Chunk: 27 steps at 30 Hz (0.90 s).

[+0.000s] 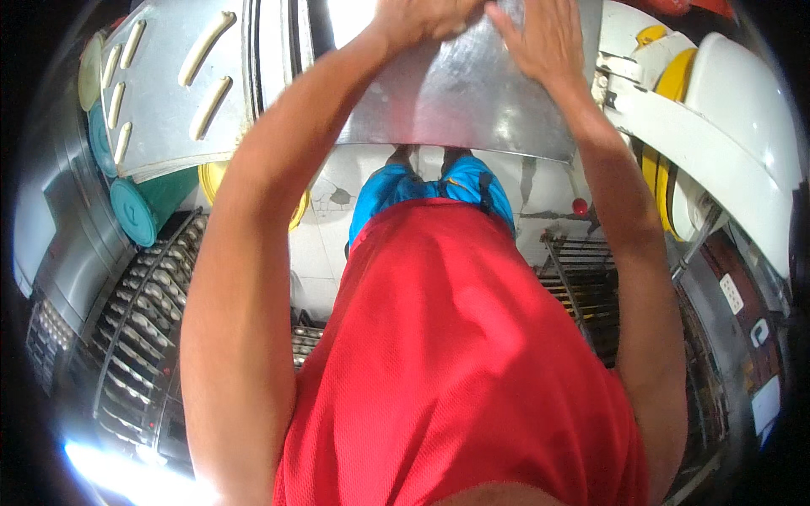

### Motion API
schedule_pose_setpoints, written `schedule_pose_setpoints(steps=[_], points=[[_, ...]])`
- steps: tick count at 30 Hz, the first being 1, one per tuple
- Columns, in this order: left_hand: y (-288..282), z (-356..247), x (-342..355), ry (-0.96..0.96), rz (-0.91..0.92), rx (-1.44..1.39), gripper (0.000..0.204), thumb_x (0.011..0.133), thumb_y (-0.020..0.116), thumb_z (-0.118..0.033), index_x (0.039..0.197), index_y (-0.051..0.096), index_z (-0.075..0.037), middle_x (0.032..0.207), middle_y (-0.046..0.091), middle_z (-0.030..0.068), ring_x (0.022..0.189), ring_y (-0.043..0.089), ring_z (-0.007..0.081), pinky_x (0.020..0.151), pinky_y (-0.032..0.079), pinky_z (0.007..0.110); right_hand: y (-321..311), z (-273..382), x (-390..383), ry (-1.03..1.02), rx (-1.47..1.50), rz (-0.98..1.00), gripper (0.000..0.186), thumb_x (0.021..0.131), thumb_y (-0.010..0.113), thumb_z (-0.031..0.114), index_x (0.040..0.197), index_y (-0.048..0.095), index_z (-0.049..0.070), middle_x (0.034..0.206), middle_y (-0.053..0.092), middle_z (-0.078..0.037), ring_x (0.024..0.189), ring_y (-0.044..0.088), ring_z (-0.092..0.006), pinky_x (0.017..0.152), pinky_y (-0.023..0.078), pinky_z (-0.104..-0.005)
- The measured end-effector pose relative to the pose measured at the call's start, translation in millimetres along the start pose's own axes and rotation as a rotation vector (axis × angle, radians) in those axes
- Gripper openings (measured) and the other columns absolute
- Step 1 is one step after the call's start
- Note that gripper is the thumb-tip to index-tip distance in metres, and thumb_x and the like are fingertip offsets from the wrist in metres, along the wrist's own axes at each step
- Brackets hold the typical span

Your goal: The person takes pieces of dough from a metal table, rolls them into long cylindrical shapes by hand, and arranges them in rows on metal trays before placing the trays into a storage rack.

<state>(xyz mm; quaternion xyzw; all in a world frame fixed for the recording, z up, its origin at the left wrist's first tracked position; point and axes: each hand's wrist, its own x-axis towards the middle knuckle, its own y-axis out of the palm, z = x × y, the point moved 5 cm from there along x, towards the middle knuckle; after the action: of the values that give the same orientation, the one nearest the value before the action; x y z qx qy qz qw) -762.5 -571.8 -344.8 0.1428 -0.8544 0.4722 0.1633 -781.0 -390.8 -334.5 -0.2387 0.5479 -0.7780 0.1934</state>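
My left hand [426, 18] reaches over the shiny metal table [472, 105] at the top of the view, its fingers stretched toward the right and partly cut off by the upper edge. Close beside it, my right hand [547, 38] points away from me, fingers extended and thumb spread to the left. Nothing shows within either hand, and whatever lies under the left palm is hidden. To the left, several pale dough strips [205, 51] lie apart from each other on a flat metal sheet [164, 105].
A white machine [717, 135] with yellow parts stands close on the right. Below the sheet at left are a green lidded bucket [139, 211] and a yellow container [211, 179]. Wire racks [143, 312] stand behind me on the left. A small red object [580, 206] lies on the tiled floor.
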Motion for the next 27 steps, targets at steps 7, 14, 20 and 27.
schedule_pose_setpoints(steps=[7,14,20,27], points=[[-27,-27,-42,0.116,0.173,0.055,0.083,0.099,0.052,-0.060,0.148,0.044,0.006,0.153,0.046,0.0277,0.144,0.040,0.0461,0.119,0.027,0.062,-14,18,-31,-0.016,-0.040,-0.042,0.071,0.096,0.061,0.056,0.148,0.052,0.007,0.158,0.044,-0.017,0.147,0.036,-0.0419,0.119,0.030,-0.0548],[-62,-74,-136,-0.004,0.417,0.161,0.072,0.102,0.050,-0.052,0.152,0.043,-0.001,0.161,0.039,0.0207,0.150,0.034,0.0440,0.119,0.023,0.066,-37,50,-116,-0.054,-0.021,0.042,0.064,0.099,0.061,0.047,0.150,0.050,0.010,0.158,0.045,-0.016,0.147,0.038,-0.0436,0.119,0.029,-0.0570],[11,-30,-4,-0.066,0.118,0.053,0.057,0.104,0.044,-0.034,0.144,0.049,0.006,0.157,0.041,0.0310,0.147,0.032,0.0518,0.121,0.016,0.069,18,-17,28,0.072,-0.102,-0.129,0.064,0.104,0.051,0.041,0.153,0.046,0.000,0.161,0.041,-0.022,0.151,0.033,-0.0394,0.125,0.022,-0.0534],[-36,-59,-78,0.026,0.217,0.094,0.066,0.098,0.057,-0.045,0.142,0.049,0.003,0.152,0.047,0.0258,0.140,0.042,0.0480,0.114,0.031,0.064,-11,23,-55,-0.021,-0.098,0.019,0.064,0.101,0.057,0.048,0.152,0.048,0.012,0.160,0.043,-0.015,0.150,0.033,-0.0413,0.122,0.024,-0.0567]])
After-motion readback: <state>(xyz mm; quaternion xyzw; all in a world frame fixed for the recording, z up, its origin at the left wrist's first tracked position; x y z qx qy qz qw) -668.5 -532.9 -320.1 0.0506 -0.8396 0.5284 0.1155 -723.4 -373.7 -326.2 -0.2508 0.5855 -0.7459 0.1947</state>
